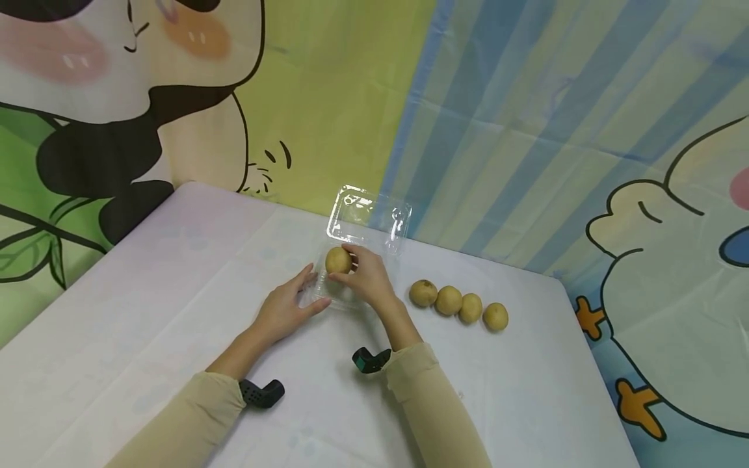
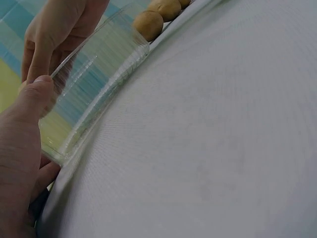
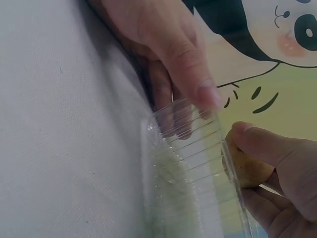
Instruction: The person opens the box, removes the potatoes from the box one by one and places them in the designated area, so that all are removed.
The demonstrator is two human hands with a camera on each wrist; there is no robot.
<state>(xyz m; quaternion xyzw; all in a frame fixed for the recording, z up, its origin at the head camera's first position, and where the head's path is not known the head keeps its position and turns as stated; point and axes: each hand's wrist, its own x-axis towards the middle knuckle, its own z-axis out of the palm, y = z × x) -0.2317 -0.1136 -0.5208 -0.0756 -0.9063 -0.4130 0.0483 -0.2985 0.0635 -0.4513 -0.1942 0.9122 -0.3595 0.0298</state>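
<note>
A small round potato [image 1: 337, 260] is pinched between the thumb and fingers of my right hand [image 1: 368, 276], above a clear plastic container [image 1: 328, 290]. My left hand [image 1: 281, 312] holds the container's left end, its thumb at the rim and its fingers against the outside, as the right wrist view shows. The container's hinged lid [image 1: 368, 218] stands raised at the back. In the right wrist view the potato [image 3: 250, 168] is beside the rim of the clear container [image 3: 193, 163]. What lies inside the container is largely hidden by my right hand.
Several more potatoes [image 1: 448, 301] form a row on the white-covered table [image 1: 544, 383], right of the container. A cartoon-printed curtain [image 1: 328, 97] hangs behind the table. Black devices [image 1: 262, 394] are on both wrists.
</note>
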